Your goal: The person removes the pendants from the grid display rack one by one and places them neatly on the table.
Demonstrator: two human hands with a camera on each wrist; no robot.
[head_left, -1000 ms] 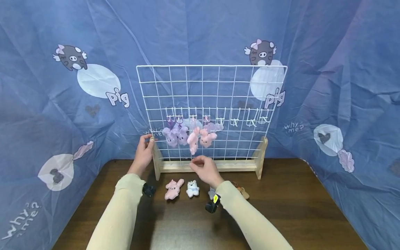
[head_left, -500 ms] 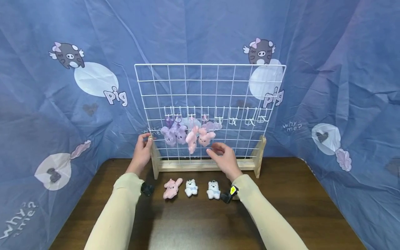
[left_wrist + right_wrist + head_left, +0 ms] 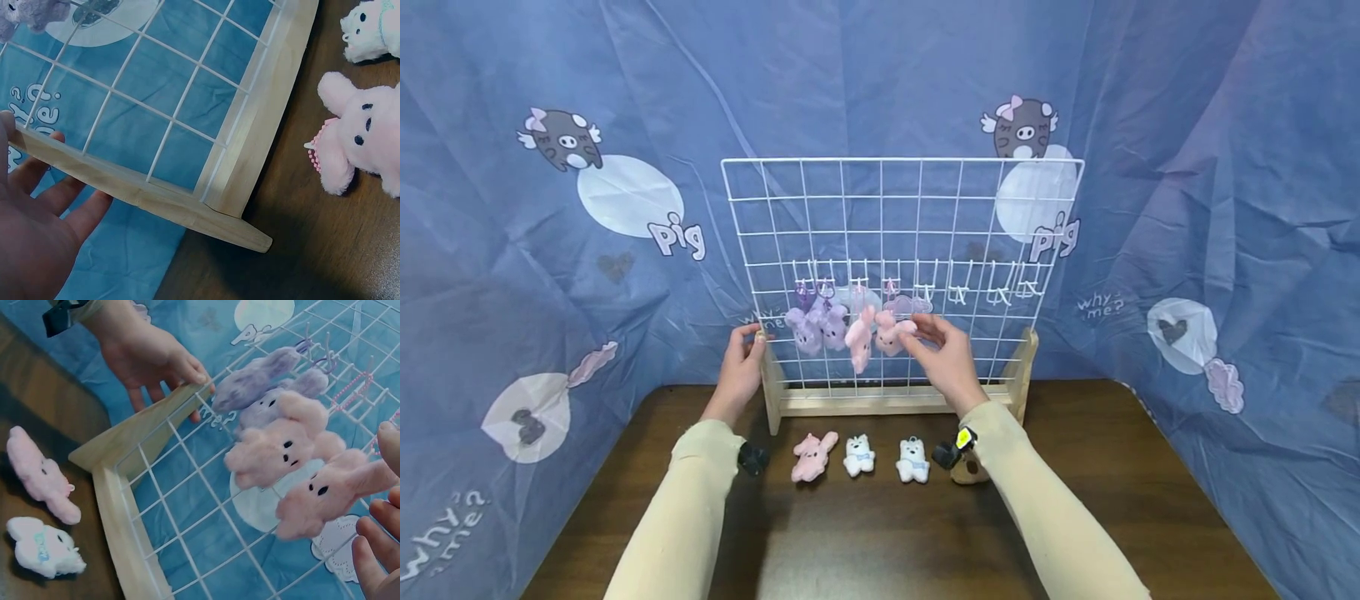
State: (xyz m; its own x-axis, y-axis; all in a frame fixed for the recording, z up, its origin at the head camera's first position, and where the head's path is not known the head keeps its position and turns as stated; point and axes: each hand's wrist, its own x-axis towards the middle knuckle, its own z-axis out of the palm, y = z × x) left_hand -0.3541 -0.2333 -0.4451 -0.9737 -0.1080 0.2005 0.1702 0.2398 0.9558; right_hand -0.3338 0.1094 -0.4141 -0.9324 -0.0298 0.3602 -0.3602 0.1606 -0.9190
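A white wire grid rack [image 3: 957,232] in a wooden stand holds two purple plush rabbit charms [image 3: 832,327] and two pink ones on hooks. My left hand [image 3: 739,368] grips the stand's left wooden side post [image 3: 137,195], thumb on the near face, fingers behind it. My right hand [image 3: 946,357] is at the ear of the right-hand pink plush rabbit [image 3: 887,335]. In the right wrist view its thumb and loosely spread fingers [image 3: 380,540] lie around that ear without a plain pinch. The other pink rabbit [image 3: 281,450] hangs beside it.
A pink plush rabbit [image 3: 811,457], two white plush bears [image 3: 859,455] and a brown plush [image 3: 968,469], partly hidden by my right wrist, lie on the dark wooden table [image 3: 850,542]. Several bare hooks [image 3: 958,293] stand to the right. A blue printed cloth [image 3: 880,75] hangs behind.
My right hand has moved right from below the hanging pink rabbits, then up to the right one's ear, uncovering a white bear. My left hand stays on the post.
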